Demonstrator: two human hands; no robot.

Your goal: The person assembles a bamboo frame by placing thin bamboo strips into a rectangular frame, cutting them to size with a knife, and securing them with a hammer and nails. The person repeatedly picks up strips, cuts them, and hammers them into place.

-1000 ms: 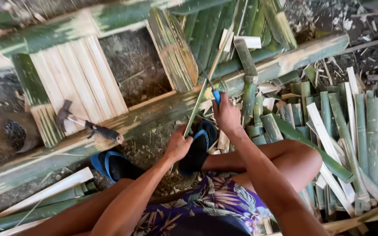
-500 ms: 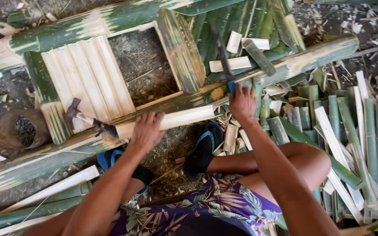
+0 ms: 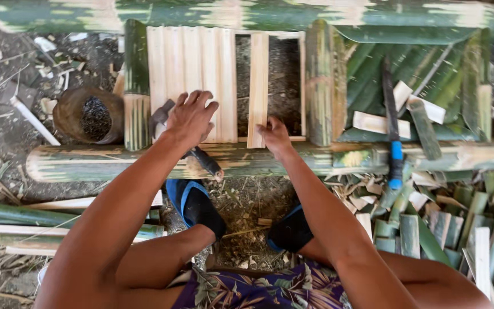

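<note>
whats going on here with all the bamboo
A seated person is fitting split bamboo slats into a bamboo frame on the ground. The right hand holds the near end of a loose pale slat laid across the frame's open gap. The left hand rests on the row of slats already in place, above a hammer. A blue-handled knife lies to the right, and cut bamboo strips are piled nearby.

1. Left hand [image 3: 190, 117] reaches toward 12 o'clock, palm down, fingers [image 3: 200, 102] spread and slightly curled.
2. Right hand [image 3: 274, 136] sits at 3 o'clock of the left, fingers bent, thumb tucked.
3. Both forearms extend forward; knees are bent.
</note>
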